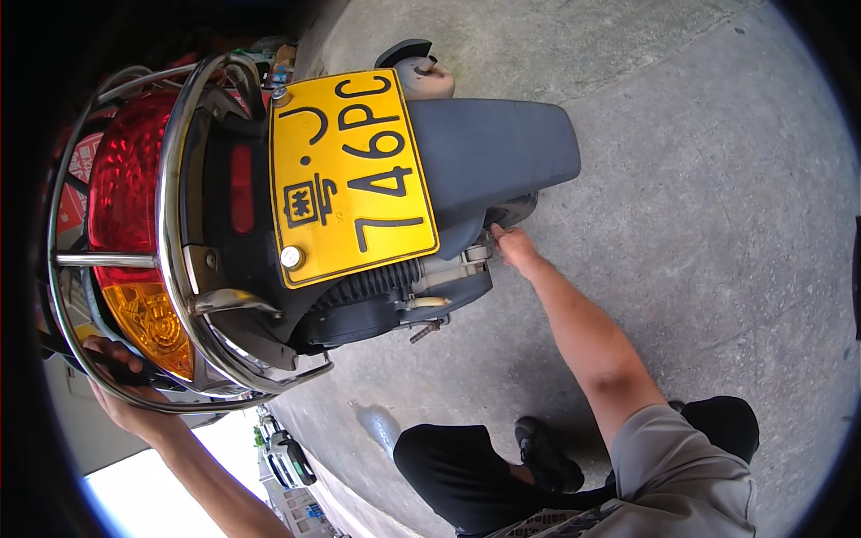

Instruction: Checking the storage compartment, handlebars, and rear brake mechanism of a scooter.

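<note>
Rear of a scooter, one hand on its rack, one under its mudguard.

Left hand grips the chrome rear rack, fingers curled around the lower bar beside the amber indicator lens under the red tail light. Right hand reaches beneath the black rear mudguard, fingertips at the engine housing; finger spread cannot be told. Yellow number plate hangs between them. Concrete ground below, person's black shoe planted near the knees.
</note>
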`<state>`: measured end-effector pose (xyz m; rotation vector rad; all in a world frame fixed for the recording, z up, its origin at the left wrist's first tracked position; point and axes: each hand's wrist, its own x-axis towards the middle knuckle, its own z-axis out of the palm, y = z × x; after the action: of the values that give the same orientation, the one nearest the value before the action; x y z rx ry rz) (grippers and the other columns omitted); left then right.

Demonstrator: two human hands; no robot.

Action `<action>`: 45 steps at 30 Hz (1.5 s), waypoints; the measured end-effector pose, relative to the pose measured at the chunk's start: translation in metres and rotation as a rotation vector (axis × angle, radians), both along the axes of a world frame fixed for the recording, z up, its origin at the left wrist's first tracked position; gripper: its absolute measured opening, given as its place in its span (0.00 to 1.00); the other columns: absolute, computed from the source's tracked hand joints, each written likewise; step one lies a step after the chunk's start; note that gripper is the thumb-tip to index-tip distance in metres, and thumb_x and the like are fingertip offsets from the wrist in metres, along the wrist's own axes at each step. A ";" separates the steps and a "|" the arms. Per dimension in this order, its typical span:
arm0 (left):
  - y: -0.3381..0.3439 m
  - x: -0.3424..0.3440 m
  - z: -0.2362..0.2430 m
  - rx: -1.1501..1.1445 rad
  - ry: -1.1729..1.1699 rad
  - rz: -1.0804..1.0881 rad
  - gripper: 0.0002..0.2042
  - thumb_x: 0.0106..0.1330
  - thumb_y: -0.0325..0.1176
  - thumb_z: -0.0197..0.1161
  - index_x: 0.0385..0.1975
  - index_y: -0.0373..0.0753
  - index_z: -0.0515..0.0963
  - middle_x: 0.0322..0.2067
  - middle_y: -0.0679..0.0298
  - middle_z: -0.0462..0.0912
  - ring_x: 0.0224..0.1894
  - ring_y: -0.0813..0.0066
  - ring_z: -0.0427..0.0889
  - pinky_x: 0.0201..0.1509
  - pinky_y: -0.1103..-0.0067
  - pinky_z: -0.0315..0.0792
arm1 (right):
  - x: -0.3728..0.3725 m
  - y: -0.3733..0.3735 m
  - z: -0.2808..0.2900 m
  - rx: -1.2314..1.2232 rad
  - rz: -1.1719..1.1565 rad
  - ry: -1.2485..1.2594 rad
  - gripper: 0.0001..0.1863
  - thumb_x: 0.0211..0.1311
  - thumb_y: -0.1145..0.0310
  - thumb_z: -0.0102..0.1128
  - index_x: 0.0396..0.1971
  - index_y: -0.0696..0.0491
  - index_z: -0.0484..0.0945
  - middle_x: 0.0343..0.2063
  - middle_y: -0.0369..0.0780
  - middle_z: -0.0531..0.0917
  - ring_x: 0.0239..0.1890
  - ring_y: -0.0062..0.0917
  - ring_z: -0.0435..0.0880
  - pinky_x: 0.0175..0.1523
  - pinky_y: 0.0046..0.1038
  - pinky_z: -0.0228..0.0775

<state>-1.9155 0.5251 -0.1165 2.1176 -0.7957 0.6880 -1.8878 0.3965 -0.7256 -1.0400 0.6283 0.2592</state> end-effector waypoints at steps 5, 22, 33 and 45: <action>-0.002 0.000 -0.001 0.003 -0.012 0.014 0.11 0.71 0.33 0.50 0.46 0.33 0.72 0.35 0.65 0.73 0.33 0.84 0.71 0.31 0.88 0.66 | 0.005 0.004 -0.011 0.061 -0.039 0.005 0.26 0.67 0.48 0.54 0.17 0.54 0.74 0.14 0.35 0.73 0.18 0.24 0.72 0.24 0.29 0.65; -0.005 0.000 -0.005 -0.033 -0.021 0.025 0.11 0.71 0.33 0.51 0.45 0.33 0.72 0.34 0.64 0.73 0.32 0.84 0.70 0.31 0.87 0.64 | -0.018 0.013 0.003 -0.447 -0.306 -0.147 0.11 0.64 0.63 0.56 0.34 0.56 0.75 0.30 0.51 0.83 0.38 0.48 0.83 0.43 0.43 0.73; -0.001 0.001 -0.003 -0.014 -0.011 0.009 0.12 0.70 0.34 0.51 0.45 0.33 0.72 0.34 0.64 0.73 0.33 0.83 0.71 0.32 0.88 0.65 | -0.011 0.004 0.011 -0.638 -0.102 -0.059 0.14 0.64 0.60 0.49 0.36 0.55 0.77 0.33 0.54 0.83 0.40 0.52 0.82 0.47 0.48 0.73; -0.008 0.001 -0.007 -0.025 -0.036 0.022 0.12 0.70 0.34 0.50 0.45 0.32 0.73 0.33 0.64 0.73 0.32 0.83 0.71 0.31 0.88 0.65 | 0.012 0.017 -0.018 -0.449 -0.182 0.002 0.20 0.60 0.59 0.46 0.36 0.59 0.82 0.38 0.56 0.82 0.45 0.52 0.80 0.52 0.45 0.72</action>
<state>-1.9149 0.5167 -0.1236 2.0995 -0.7797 0.7463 -1.8762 0.4136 -0.7437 -1.4016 0.7986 -0.0453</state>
